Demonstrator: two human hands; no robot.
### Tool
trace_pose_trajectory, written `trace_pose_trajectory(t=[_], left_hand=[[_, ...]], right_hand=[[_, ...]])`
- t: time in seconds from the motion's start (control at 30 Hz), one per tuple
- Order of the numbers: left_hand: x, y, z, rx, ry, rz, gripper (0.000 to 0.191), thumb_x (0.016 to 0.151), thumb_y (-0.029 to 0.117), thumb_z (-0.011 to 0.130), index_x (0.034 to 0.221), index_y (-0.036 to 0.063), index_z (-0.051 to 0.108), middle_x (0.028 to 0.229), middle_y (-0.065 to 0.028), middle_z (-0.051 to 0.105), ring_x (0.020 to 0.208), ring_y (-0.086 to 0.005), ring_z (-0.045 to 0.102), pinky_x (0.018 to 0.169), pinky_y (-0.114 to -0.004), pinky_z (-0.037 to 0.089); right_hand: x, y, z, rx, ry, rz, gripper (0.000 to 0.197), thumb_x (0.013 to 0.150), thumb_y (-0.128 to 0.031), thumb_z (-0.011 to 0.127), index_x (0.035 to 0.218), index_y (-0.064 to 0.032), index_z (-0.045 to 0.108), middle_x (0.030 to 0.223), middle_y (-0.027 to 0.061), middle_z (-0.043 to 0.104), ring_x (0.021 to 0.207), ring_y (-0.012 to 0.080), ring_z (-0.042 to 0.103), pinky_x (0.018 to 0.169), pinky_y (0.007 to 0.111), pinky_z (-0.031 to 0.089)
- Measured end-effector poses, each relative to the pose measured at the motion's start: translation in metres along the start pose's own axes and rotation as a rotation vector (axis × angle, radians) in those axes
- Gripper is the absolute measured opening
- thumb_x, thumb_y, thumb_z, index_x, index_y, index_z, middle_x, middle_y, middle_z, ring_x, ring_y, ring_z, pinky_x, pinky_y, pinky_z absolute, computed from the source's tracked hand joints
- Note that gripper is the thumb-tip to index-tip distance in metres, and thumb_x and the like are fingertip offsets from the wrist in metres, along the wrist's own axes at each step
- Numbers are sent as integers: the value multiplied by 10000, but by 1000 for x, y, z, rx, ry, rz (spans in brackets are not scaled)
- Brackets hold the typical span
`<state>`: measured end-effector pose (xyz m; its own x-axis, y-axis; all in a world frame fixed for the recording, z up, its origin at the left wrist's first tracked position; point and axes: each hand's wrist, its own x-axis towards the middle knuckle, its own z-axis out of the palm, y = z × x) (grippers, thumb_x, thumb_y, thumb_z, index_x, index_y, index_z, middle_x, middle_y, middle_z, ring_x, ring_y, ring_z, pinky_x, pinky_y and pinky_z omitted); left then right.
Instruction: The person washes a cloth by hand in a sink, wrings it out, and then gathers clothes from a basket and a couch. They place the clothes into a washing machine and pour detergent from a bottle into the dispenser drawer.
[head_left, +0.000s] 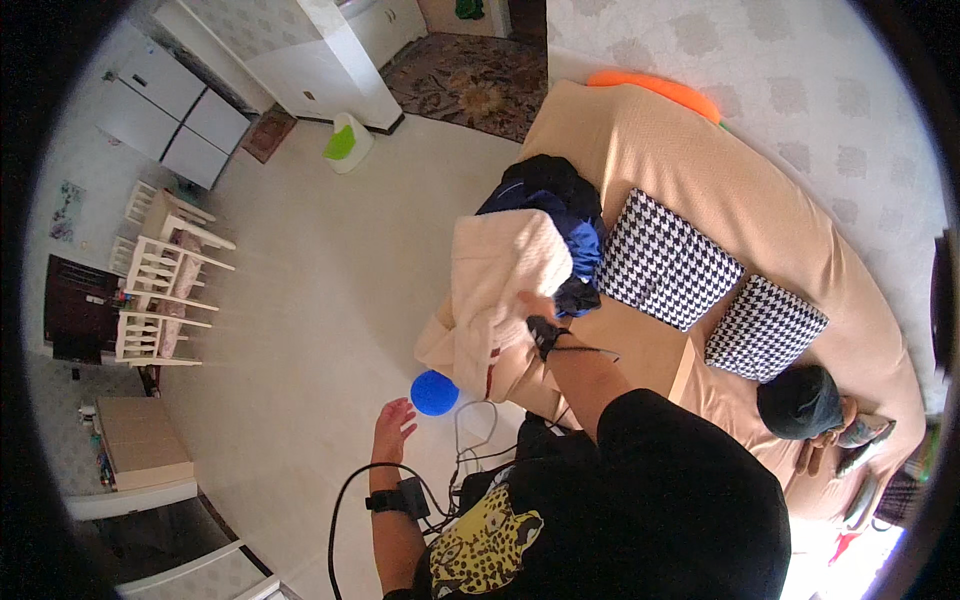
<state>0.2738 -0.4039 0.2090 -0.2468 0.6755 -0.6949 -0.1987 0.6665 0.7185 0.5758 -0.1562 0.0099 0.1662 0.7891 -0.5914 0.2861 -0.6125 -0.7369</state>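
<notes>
My right hand (537, 306), slightly blurred, is on a cream fleecy cloth item (501, 259) at the sofa's near end. Whether its fingers grip the fabric is hard to tell. The cloth hangs over the sofa edge, with a dark red mark low on it. Beside it lies a heap of black and dark blue clothes (559, 195). My left hand (392, 433) hovers over the floor, fingers apart and holding nothing. A blue ball (435, 393) appears just beyond those fingertips. Both forearms wear black straps.
The sofa (660, 142) has a tan cover, two houndstooth cushions (671, 259) and a dark cap (799, 403). Black cables (455, 480) loop beside my body. Farther off are a white-and-green potty (349, 144), white chairs (165, 300) and a refrigerator (176, 112).
</notes>
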Motion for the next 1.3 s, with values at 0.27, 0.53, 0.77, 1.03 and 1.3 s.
trace_pose_trajectory(t=[0.27,0.53,0.77,1.03,1.3], left_hand=[[75,65,58,-136,-76,32,595,851,348,550,1339,174,257,1303,-79,385,1169,-197,396,934,-394,335],[114,36,36,-349,-208,124,391,865,250,472,1146,-21,492,1086,-103,564,995,-209,553,838,-315,467],[99,61,38,-299,77,88,481,828,174,580,1244,25,391,1181,-102,498,1047,-238,504,855,-352,451],[112,42,53,-311,-164,-133,489,875,300,495,1266,26,383,1231,-80,469,1091,-207,466,929,-342,385],[105,39,42,15,-247,89,348,804,99,520,1128,-29,517,1077,-119,565,980,-244,552,839,-349,457]], right_hand=[[-171,-77,62,-234,-860,-622,609,607,-249,728,1097,43,514,959,155,612,760,263,586,694,381,471],[-38,-118,-37,-431,95,-822,533,585,-283,768,1063,-139,582,1110,130,553,1033,280,502,887,393,384],[48,-107,-69,-406,291,-273,336,611,-219,673,913,-87,613,986,182,590,922,319,570,772,416,466],[-176,-110,72,-227,-837,-870,372,611,-215,641,914,-12,569,791,192,590,743,358,575,659,410,455],[-123,-146,10,23,-1148,-492,381,841,-325,569,1046,-7,536,899,70,580,836,160,516,750,310,439]])
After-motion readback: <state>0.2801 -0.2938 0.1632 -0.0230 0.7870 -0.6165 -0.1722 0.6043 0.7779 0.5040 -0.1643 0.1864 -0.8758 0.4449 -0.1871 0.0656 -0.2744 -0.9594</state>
